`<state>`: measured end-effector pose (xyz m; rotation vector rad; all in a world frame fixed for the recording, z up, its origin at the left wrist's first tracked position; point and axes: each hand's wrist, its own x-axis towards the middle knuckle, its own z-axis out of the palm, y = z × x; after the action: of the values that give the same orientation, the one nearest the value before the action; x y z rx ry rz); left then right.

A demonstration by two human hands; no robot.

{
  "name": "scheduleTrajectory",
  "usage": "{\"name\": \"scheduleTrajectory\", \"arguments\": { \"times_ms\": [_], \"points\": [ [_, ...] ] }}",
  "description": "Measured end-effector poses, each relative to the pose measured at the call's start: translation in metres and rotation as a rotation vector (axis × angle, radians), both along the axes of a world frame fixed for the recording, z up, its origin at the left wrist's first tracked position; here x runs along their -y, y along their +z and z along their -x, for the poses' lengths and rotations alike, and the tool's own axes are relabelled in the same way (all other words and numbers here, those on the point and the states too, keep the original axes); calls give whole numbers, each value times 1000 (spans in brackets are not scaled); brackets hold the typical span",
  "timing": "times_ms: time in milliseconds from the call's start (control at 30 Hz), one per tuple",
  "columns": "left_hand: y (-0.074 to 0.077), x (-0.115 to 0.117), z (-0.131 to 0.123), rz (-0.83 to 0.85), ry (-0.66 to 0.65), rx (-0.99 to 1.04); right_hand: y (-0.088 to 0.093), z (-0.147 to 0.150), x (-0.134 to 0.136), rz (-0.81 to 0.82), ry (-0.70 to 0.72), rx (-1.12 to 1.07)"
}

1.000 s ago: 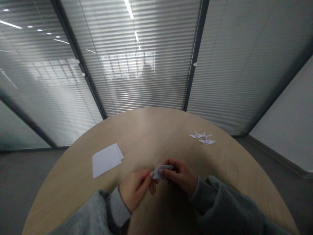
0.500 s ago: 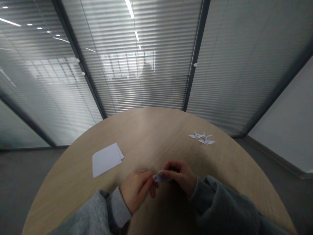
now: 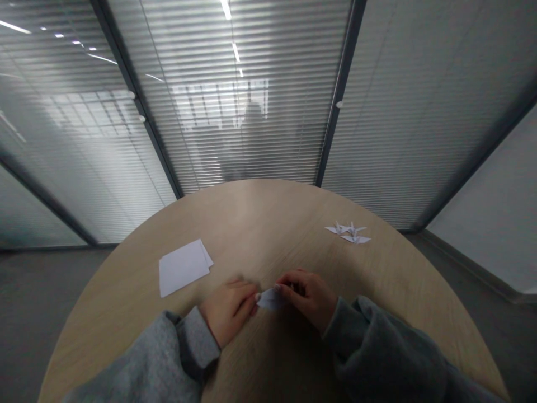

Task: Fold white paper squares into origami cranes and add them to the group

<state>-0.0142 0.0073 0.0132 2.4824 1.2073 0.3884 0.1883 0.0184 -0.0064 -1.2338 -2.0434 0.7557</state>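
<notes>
Between my two hands, just above or on the tabletop, is a small folded piece of white paper [image 3: 271, 299]. My left hand [image 3: 232, 307] pinches its left tip between thumb and fingers. My right hand [image 3: 308, 296] has thumb and index finger closed on its upper right part, and the fingers hide some of that side. Farther right lie several white folded paper cranes [image 3: 354, 239], grouped close together. To the left, beyond my left hand, rests a small stack of white paper sheets [image 3: 183, 268], the lower one poking out at the right.
The round wooden table [image 3: 251, 224] has a curved far edge. Behind it stand glass partitions with blinds [image 3: 260, 151] and dark frames. A white wall panel [image 3: 495, 224] is at the right, with grey floor around the table.
My left hand has shifted slightly left, away from my right hand. More of the folded paper shows between them, lying flatter. The view has tilted down slightly.
</notes>
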Motion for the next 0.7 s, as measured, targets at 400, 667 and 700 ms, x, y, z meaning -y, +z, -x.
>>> {"name": "scheduleTrajectory", "arguments": {
  "times_ms": [400,667,700],
  "points": [
    [-2,-5,3,-84,58,-154,-2,-1,1,-252,236,263],
    [-3,1,-1,-180,48,-76,-5,-1,0,-281,258,237],
    [-6,2,-1,-196,9,-47,-6,-1,-1,-300,262,223]
  ]
}}
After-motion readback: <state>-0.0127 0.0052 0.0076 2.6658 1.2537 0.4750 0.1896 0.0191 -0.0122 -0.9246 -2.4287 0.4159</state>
